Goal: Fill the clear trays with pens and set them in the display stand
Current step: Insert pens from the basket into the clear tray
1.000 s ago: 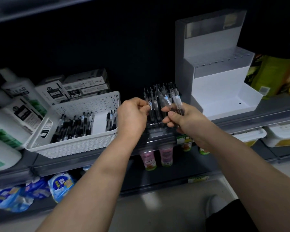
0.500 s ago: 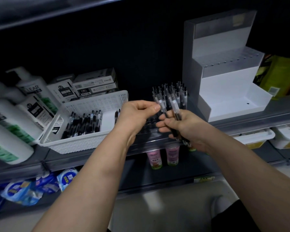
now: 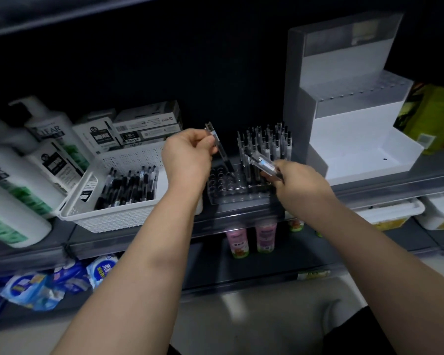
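A clear tray [image 3: 231, 196] with round holes sits on the dark shelf, several pens [image 3: 267, 144] standing upright in its right half. My left hand [image 3: 187, 160] pinches one pen [image 3: 219, 147], tilted, its tip down over the tray's empty left holes. My right hand [image 3: 295, 183] grips a small bunch of pens [image 3: 263, 163] pointing up and left, just right of the tray. A white basket [image 3: 118, 213] with more loose pens lies to the left. The white stepped display stand [image 3: 356, 139] stands to the right.
Shampoo bottles [image 3: 18, 175] and boxes of pens [image 3: 144, 126] crowd the left of the shelf. A green package [image 3: 433, 116] sits right of the stand. Small pink bottles [image 3: 251, 237] and blue packs [image 3: 62, 280] fill the shelves below.
My left hand has taken a single pen out of the bunch and drawn it left and down over the tray. My right hand, holding the rest, has dropped lower and to the right.
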